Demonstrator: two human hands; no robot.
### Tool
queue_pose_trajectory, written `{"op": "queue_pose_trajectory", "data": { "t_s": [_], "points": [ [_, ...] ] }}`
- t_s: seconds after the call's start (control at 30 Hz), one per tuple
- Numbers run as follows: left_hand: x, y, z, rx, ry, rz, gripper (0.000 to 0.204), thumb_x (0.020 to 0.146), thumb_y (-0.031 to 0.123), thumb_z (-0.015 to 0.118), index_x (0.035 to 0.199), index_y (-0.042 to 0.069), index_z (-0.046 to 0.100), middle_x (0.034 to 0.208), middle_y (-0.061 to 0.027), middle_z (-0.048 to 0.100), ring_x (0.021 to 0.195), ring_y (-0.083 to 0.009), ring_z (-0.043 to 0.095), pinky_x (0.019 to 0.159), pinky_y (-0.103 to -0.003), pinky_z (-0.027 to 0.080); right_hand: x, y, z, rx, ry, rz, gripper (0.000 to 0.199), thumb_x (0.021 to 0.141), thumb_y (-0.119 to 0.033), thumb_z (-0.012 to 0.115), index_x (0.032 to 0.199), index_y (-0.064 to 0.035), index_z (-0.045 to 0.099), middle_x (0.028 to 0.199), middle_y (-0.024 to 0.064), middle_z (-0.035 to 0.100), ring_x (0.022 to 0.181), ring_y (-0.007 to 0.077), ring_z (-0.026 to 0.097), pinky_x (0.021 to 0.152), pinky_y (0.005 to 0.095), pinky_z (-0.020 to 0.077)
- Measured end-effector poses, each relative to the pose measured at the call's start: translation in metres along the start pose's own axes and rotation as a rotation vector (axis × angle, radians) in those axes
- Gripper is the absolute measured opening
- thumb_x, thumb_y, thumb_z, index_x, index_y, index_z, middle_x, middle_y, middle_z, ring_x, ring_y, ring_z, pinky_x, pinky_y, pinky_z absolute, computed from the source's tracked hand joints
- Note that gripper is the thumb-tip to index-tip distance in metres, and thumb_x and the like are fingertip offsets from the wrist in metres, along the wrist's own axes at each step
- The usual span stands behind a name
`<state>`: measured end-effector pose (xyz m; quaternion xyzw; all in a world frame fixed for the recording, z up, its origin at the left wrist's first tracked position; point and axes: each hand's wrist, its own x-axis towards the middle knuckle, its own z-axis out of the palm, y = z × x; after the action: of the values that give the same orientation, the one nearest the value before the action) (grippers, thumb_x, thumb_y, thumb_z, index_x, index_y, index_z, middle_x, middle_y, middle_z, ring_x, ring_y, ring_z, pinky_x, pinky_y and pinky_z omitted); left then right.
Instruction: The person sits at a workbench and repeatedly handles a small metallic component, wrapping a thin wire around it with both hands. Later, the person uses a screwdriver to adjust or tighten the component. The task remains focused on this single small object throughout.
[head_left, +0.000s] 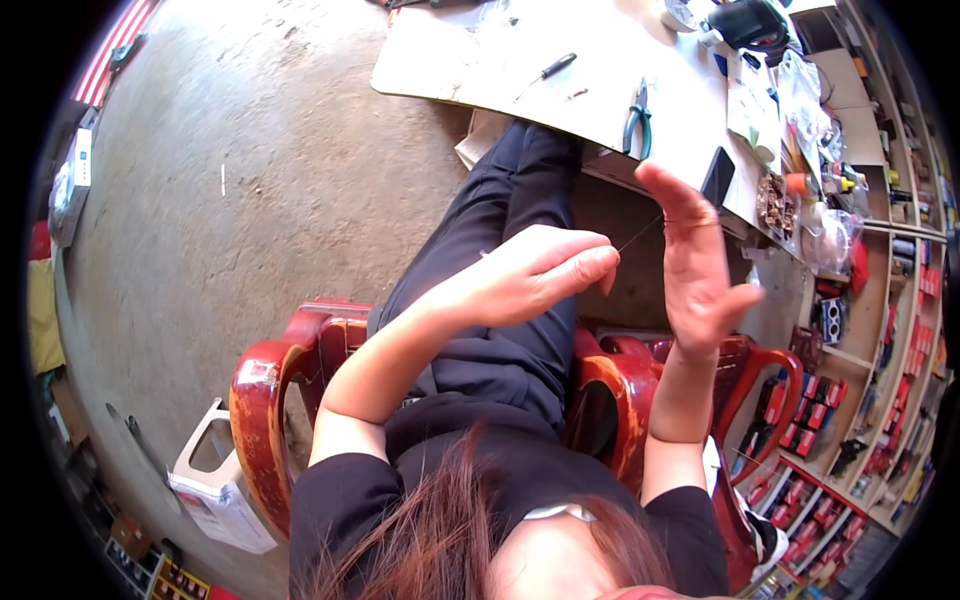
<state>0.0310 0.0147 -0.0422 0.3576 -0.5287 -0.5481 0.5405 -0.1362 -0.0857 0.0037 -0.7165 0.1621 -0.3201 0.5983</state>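
The thin, dark, thread-like strand (pixel 640 234) could slip or snap if pulled unevenly – or snag on the teal-handled metal pliers (pixel 640 107) by the near edge of the white tabletop (pixel 450 62). It spans the air short of that edge: the bare left hand (pixel 545 275) seems to pinch it, thumb against fingers – the bare right hand (pixel 697 265) appears looped by it, fingers straight, thumb spread.

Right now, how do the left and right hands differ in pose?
The left hand is closed, thumb against fingers; the right hand is open, thumb spread away. The left hand points toward the picture's right; the right hand points up the picture. The left hand looks fairly sharp; the right hand's thumb is blurred. Shared: both are bare, and a thin strand runs between them.
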Motion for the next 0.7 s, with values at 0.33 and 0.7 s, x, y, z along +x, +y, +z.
{"op": "queue_pose_trajectory", "data": {
  "t_s": [0.33,0.7],
  "points": [
    [0.000,0.005,-0.004,-0.127,0.041,-0.086,0.041,0.103,0.034,0.042,0.083,0.002,0.058,0.073,-0.0039,0.054,0.070,-0.0138,0.049,0.068,-0.029,0.043,-0.018,-0.010,-0.006,0.532,-0.386,0.223,0.100,0.081,-0.084,0.006,0.073,0.0000,0.060,0.067,0.0106,0.065,0.059,0.0248,0.063,0.083,0.0411,0.0491],
    [-0.002,0.011,-0.006,-0.112,0.043,-0.032,0.045,0.104,0.037,0.036,0.085,0.003,0.059,0.069,0.0023,0.045,0.064,-0.0077,0.039,0.059,-0.023,0.035,-0.002,-0.004,-0.017,-0.345,-0.487,0.305,0.071,0.093,-0.063,0.033,0.085,0.0001,0.064,0.095,0.0153,0.066,0.093,0.0245,0.063,0.091,0.0396,0.0455]
  ]
}}
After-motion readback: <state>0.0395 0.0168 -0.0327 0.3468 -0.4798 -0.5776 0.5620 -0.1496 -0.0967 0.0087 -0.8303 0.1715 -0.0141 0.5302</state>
